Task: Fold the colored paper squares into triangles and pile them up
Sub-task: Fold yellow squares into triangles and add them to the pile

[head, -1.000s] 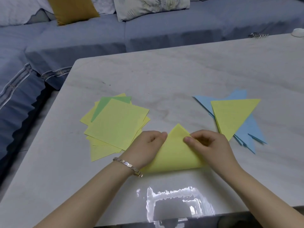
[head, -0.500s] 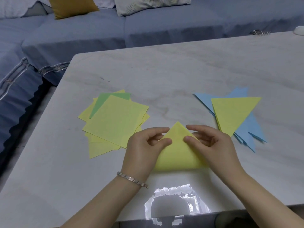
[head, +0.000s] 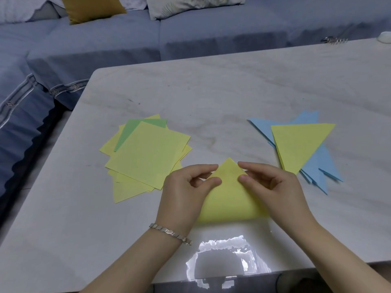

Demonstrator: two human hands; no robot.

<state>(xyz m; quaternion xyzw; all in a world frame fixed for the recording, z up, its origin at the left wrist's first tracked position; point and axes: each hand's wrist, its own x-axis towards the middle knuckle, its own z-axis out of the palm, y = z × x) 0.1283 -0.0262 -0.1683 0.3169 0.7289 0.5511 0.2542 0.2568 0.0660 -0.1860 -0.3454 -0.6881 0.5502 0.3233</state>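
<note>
**Two hands at a half-folded yellow sheet on a pale marble table**

We look down on a pale, grey-veined table [head: 211, 92] with a rounded far-left corner; its glossy near edge throws back a bright patch of light [head: 226, 256]. Beyond it runs a blue-grey sofa [head: 211, 32], which turns the corner and comes down the left side. On the sofa lie a mustard cushion [head: 91, 7] and a pale patterned pillow [head: 190, 5].

Near the front of the table lies the yellow sheet [head: 229, 197], doubled over so that its tip points away from us and its rounded fold lies nearest us. The left hand [head: 186, 187], with a metal bracelet [head: 171, 233] at the wrist, has curled fingers and pinches the sheet's left sloping edge between thumb and forefinger. The right hand [head: 273, 187] mirrors it on the right edge. The two thumbs press on the paper just below the tip, close together but apart.

Left of the hands lies a loose stack of unfolded squares [head: 148, 153], mostly yellow, with one green sheet [head: 135, 127] showing near the top. The left hand overlaps its near corner. To the right is the pile of blue triangles [head: 317, 166], with a yellow triangle [head: 298, 144] lying on top, just beside the right hand.

At the far right edge of the table we make out a small metal clip [head: 334, 40] and a white object [head: 385, 37], which is cut off by the frame.
</note>
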